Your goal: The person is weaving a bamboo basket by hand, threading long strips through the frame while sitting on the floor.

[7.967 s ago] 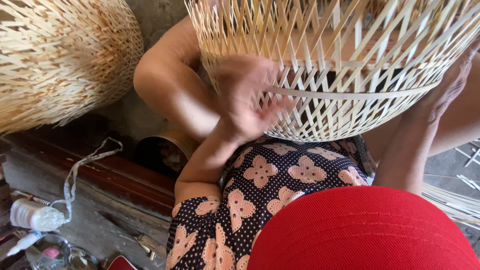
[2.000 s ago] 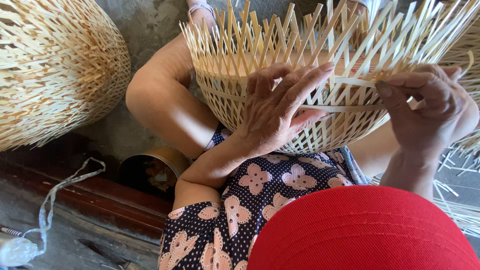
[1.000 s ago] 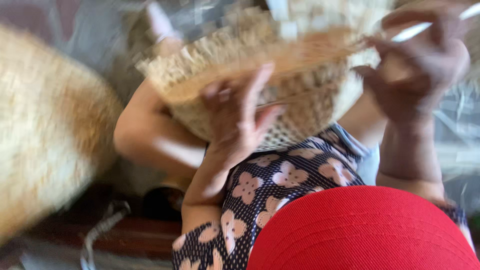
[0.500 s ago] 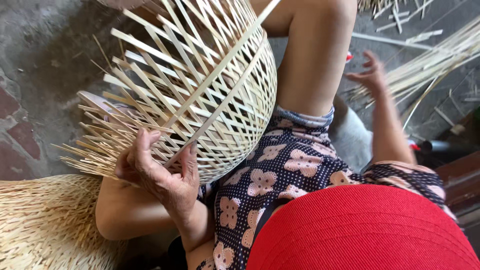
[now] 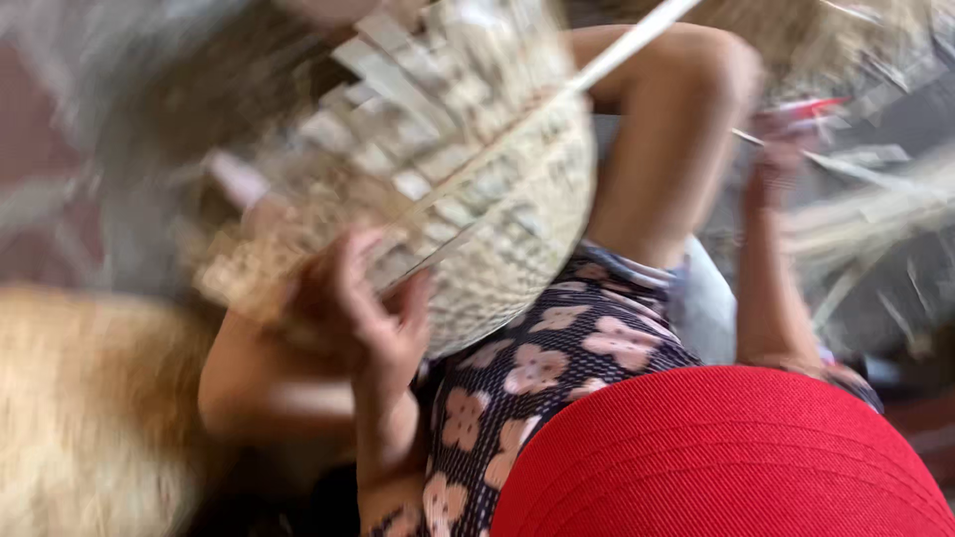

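Head view, heavily motion-blurred: the left hand [image 5: 363,313] curls around the lower rim of a half-woven, pale bamboo-strip basket [image 5: 477,179], which rests tilted on the lap against the floral dark dress [image 5: 557,358]. The right hand [image 5: 776,154] reaches out to the right toward loose pale bamboo strips [image 5: 875,199] on the ground; whether it is closed on one, I cannot tell. A long flat strip [image 5: 627,40] juts from the basket. To weave well, I judge the left grip should stay firm while a strip is picked cleanly.
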